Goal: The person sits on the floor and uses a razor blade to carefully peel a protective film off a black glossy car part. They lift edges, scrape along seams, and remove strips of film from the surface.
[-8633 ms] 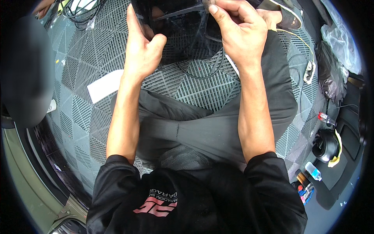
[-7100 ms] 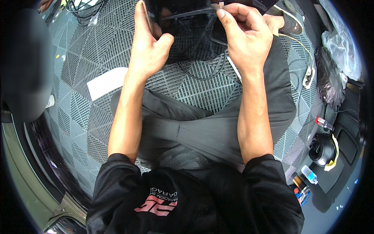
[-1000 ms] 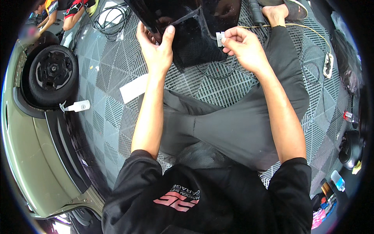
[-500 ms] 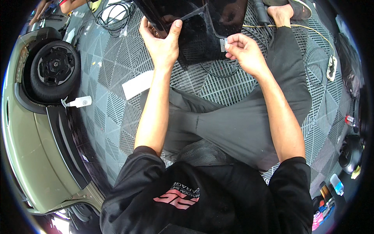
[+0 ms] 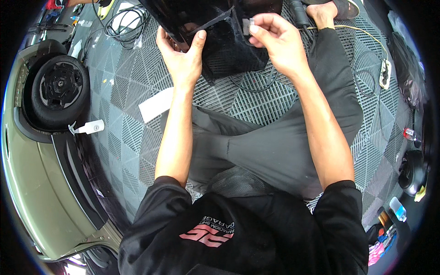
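A glossy black panel (image 5: 224, 52) stands in front of my crossed legs at the top of the view. My left hand (image 5: 183, 64) is wrapped round its left side, the thumb lying on the face and the fingers partly hidden behind the edge. Between thumb and forefinger, my right hand (image 5: 282, 46) pinches a small flat grey rectangular piece (image 5: 248, 26), which sits against or just over the panel's face near its right side. Whether it touches the panel I cannot tell. Pale smudgy streaks run along the panel's raised ridges.
Grey tiled grating (image 5: 119, 91) covers the floor. A white sheet (image 5: 156, 104) lies left of my knee, and coiled black cable (image 5: 128, 30) beyond it. Leftward are a spray bottle (image 5: 90, 127) and a green car (image 5: 41, 183). A power strip (image 5: 385, 74) lies right; another person's foot (image 5: 323, 16) rests far right.
My right hand has moved up and slightly left along the panel with the grey piece. The panel and my left hand have shifted a little left within the view.
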Demonstrator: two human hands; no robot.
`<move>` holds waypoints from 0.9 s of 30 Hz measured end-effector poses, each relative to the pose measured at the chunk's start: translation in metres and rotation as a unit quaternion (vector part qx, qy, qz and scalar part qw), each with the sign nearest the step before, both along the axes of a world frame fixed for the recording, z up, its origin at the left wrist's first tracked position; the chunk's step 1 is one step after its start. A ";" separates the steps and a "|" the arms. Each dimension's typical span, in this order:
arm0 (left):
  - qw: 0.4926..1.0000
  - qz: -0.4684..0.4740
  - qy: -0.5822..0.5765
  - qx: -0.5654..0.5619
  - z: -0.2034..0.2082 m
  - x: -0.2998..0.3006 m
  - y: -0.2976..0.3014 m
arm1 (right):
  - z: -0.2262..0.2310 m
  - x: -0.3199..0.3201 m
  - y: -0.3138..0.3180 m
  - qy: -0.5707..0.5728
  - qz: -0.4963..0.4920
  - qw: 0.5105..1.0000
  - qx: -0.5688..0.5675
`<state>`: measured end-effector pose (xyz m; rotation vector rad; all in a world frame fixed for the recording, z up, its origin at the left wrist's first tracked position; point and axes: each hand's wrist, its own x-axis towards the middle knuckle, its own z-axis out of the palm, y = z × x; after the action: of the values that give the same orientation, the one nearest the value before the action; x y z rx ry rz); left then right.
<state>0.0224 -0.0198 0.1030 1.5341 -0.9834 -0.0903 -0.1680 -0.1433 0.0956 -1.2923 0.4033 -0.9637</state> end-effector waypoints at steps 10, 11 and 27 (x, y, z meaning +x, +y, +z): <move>0.998 -0.034 0.032 -0.035 0.001 0.002 -0.005 | 0.037 0.015 0.005 0.029 -0.074 0.994 -0.072; 0.998 -0.031 0.030 -0.036 0.000 0.002 -0.005 | 0.038 0.015 0.004 0.048 -0.081 0.989 -0.112; 0.999 -0.011 0.016 -0.047 -0.009 0.013 -0.004 | 0.069 -0.001 -0.005 0.213 -0.072 0.959 -0.171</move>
<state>0.0349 -0.0237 0.0938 1.4310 -0.9667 -0.0824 -0.1689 -0.1482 0.1648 -1.8169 0.6911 -0.8976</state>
